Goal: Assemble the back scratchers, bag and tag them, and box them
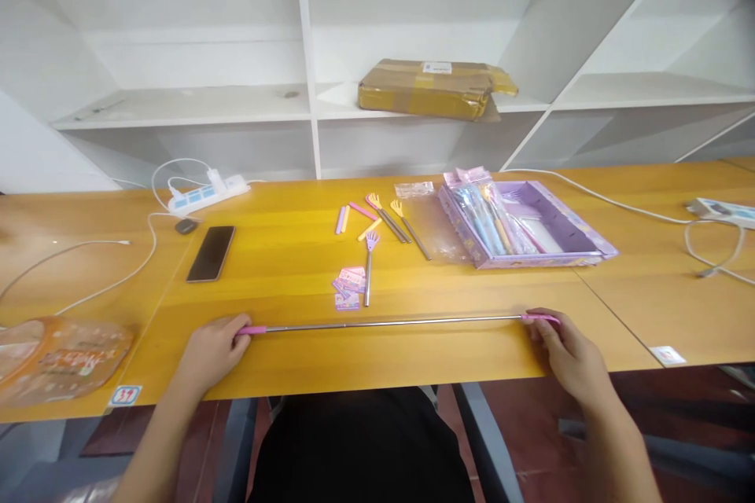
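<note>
A thin metal rod with pink ends [392,322] stretches level between my hands, near the table's front edge. My left hand [213,350] is wrapped round its pink handle, and my right hand [566,354] pinches the pink head at the other end. Beyond the rod lies a back scratcher with a purple head [369,271], beside small printed cards [349,288]. Farther back are a yellow-headed scratcher [413,232], pink- and yellow-headed ones [389,218] and several short coloured tubes [340,220].
A purple tray [569,224] holds bagged scratchers at the right. A phone [211,254], power strip [209,193], cables and an orange-printed plastic bag [64,361] lie left. A cardboard box [430,90] sits on the white shelf [224,106] behind.
</note>
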The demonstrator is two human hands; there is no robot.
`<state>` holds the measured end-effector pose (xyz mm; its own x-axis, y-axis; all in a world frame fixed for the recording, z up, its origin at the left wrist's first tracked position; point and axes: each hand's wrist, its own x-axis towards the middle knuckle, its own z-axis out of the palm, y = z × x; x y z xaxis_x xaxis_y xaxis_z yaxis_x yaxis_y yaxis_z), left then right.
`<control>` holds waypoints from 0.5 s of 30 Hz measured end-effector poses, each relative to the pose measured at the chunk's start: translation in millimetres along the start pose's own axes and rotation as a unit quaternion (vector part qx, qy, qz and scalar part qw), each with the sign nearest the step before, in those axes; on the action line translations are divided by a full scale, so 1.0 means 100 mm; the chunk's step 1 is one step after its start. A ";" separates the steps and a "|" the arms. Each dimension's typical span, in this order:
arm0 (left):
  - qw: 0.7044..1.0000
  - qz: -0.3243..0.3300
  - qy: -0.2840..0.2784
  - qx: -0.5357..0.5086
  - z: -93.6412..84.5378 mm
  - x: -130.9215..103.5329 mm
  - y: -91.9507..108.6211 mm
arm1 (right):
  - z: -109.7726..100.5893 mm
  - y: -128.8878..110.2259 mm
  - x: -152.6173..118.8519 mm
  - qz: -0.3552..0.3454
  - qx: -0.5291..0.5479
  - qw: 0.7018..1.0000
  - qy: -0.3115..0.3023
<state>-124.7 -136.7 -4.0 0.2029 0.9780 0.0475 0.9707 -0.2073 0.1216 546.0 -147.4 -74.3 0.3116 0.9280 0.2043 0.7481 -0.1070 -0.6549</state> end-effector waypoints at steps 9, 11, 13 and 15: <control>0.996 0.055 0.063 0.009 0.04 -0.01 -0.08 | 0.01 -0.12 0.01 0.042 0.022 0.999 0.010; 0.995 0.068 0.075 0.014 0.06 -0.01 -0.06 | 0.02 -0.16 0.02 0.057 0.010 0.998 0.028; 0.993 0.083 0.084 0.006 0.07 0.00 0.01 | 0.05 -0.22 0.02 0.072 -0.001 0.997 0.027; 0.992 0.096 0.085 -0.009 0.10 0.01 0.13 | 0.09 -0.34 0.02 0.081 -0.009 0.997 0.008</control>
<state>-110.7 -137.9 -12.3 0.3569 0.9033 0.2380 0.9137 -0.3906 0.1122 516.1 -138.1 -58.6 0.4375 0.8926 0.1087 0.6976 -0.2607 -0.6674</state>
